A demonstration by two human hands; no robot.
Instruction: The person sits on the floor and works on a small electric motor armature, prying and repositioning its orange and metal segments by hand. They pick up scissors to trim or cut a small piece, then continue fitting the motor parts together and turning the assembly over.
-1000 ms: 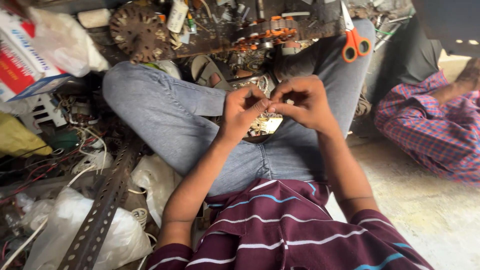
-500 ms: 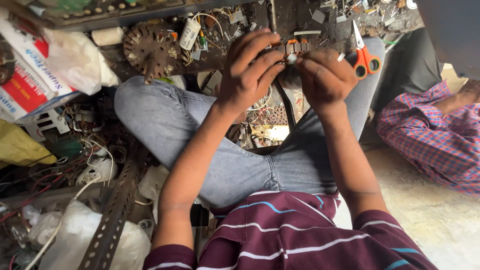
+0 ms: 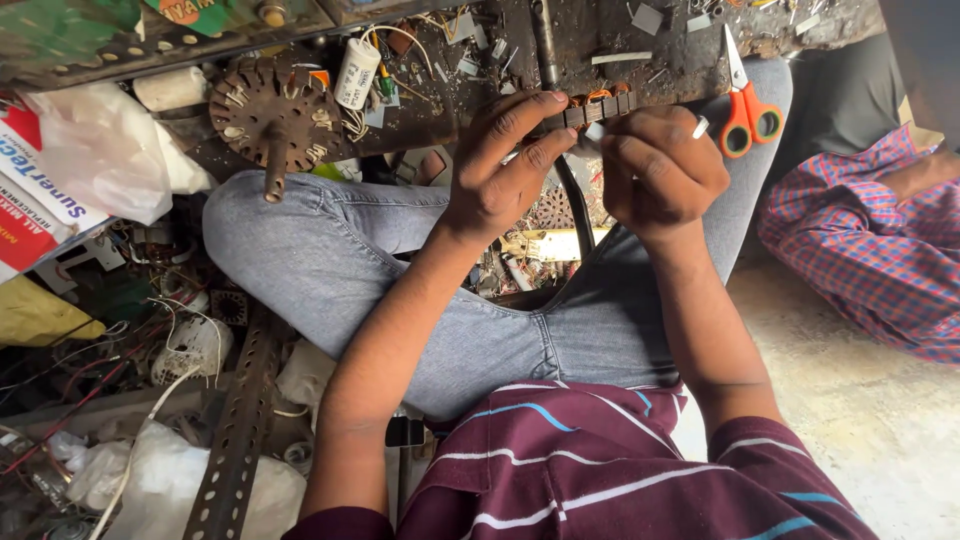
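Observation:
I sit cross-legged in grey jeans. Both hands are raised over my lap. My left hand (image 3: 505, 165) pinches the edge of a dark slotted metal stator (image 3: 588, 112) with copper windings showing at its top. My right hand (image 3: 658, 165) is closed against the same part from the right, with a small white strip (image 3: 699, 127) sticking out beyond its fingers. Most of the stator is hidden behind my fingers.
Orange-handled scissors (image 3: 743, 105) lie just right of my hands on a dirty workbench. A rusty round winding core (image 3: 272, 115) and a white capacitor (image 3: 355, 73) sit to the left. Wires, plastic bags and a perforated metal bar (image 3: 235, 440) clutter the floor. Another person's checked sleeve (image 3: 865, 255) is at right.
Both hands lifted from my lap up toward the workbench, carrying the stator with them. The view has closed in on the hands since half a second ago.

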